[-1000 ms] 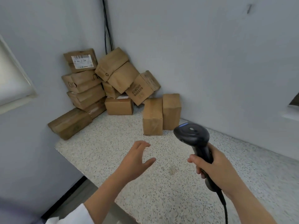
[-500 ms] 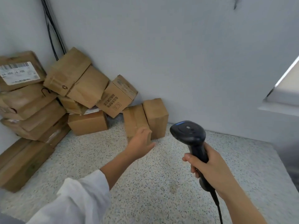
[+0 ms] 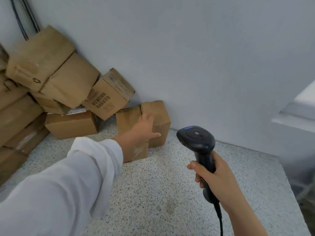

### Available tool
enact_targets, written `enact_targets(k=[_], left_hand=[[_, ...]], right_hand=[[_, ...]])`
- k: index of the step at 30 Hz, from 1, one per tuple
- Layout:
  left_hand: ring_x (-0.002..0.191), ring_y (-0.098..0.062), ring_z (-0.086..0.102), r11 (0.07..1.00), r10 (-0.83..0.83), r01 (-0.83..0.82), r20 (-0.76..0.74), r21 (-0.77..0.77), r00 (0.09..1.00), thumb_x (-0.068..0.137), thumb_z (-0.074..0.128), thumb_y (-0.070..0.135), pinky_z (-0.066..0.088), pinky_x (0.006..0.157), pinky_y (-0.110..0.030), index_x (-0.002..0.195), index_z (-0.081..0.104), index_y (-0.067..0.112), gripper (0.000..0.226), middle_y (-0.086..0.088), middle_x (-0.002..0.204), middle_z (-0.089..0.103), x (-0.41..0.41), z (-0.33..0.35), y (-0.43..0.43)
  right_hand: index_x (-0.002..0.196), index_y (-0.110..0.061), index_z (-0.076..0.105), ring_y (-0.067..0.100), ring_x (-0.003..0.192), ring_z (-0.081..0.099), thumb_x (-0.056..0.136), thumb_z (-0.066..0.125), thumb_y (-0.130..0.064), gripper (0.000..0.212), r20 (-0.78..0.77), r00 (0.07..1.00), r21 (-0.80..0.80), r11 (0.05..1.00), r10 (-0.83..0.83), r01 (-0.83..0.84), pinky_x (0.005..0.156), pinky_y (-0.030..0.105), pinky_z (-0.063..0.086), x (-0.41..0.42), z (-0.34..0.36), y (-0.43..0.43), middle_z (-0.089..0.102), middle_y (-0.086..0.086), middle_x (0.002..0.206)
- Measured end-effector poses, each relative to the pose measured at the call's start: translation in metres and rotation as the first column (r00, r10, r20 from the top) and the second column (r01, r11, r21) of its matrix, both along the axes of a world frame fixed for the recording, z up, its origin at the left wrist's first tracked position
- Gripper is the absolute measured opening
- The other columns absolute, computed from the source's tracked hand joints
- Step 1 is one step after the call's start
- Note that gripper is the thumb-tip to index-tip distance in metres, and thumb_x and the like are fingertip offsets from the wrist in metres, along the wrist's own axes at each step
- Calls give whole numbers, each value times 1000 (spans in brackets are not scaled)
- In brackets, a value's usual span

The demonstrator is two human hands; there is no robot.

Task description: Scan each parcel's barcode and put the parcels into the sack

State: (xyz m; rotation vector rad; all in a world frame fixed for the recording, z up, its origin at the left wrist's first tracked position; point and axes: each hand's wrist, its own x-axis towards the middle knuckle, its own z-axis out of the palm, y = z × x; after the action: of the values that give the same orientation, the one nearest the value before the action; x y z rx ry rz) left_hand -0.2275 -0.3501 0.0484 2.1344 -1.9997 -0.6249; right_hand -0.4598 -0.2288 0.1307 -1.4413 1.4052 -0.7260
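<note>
Two brown cardboard parcels stand side by side against the wall: the nearer parcel (image 3: 127,120) and the right parcel (image 3: 161,114). My left hand (image 3: 144,129) reaches over them with fingers spread, lying across the seam between the two, thumb on the right parcel's front. My right hand (image 3: 217,182) grips the handle of a black barcode scanner (image 3: 196,138), held upright to the right of the parcels, its cable hanging down. No sack is in view.
A leaning pile of several cardboard boxes (image 3: 68,82) fills the left corner, one with printed text (image 3: 105,101). The speckled counter (image 3: 153,193) ends at an edge on the right. Black cables (image 3: 25,19) run up the corner. A white ledge (image 3: 300,114) juts out at right.
The view has closed in on the parcels. My left hand has stretched forward from mid-air onto the two standing parcels. My right hand still holds the scanner in much the same pose.
</note>
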Motion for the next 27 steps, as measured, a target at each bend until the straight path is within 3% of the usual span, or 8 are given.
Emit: enact_targets(k=[6, 10, 14, 19, 27], left_hand=[[144, -35, -11, 992, 13, -21, 61, 125, 998, 92, 40, 58, 11, 115, -50, 150, -5, 9, 88, -16, 157, -11, 2, -3, -54], [144, -35, -12, 996, 69, -71, 34, 57, 997, 88, 45, 62, 8, 116, -53, 151, 0, 15, 90, -14, 157, -8, 8, -16, -87], [142, -36, -17, 990, 108, -111, 39, 86, 993, 81, 49, 68, 1, 117, -52, 151, -4, 19, 100, -12, 158, -11, 8, -25, -103], [143, -35, -17, 995, -8, 1, 72, 96, 997, 73, 56, 73, 4, 116, -50, 150, -4, 20, 111, -10, 158, -8, 1, -25, -95], [143, -29, -20, 983, -171, 169, 31, 73, 985, 73, 56, 73, 5, 116, -50, 150, -4, 23, 110, -6, 157, -9, -38, -34, -27]], right_hand=[[88, -11, 59, 7, 43, 53, 82, 67, -12, 11, 40, 998, 52, 998, -39, 37, 45, 18, 45, -10, -10, -22, 68, 15, 74], [87, -14, 58, 10, 47, 55, 80, 68, -10, 12, 70, 995, 99, 993, -75, 68, 46, 23, 45, -15, -21, -35, 69, 18, 79], [88, -13, 59, 10, 46, 54, 80, 68, -9, 12, 85, 993, 122, 990, -86, 75, 46, 22, 45, -19, -25, -41, 70, 14, 77], [92, -9, 60, 7, 43, 53, 82, 67, -13, 13, 77, 993, 104, 991, -90, 82, 46, 17, 46, -27, -25, -43, 66, 13, 72], [91, -12, 58, 6, 44, 52, 83, 66, -14, 12, 96, 992, 75, 994, -85, 78, 46, 19, 46, -34, -19, -20, 67, 20, 82]])
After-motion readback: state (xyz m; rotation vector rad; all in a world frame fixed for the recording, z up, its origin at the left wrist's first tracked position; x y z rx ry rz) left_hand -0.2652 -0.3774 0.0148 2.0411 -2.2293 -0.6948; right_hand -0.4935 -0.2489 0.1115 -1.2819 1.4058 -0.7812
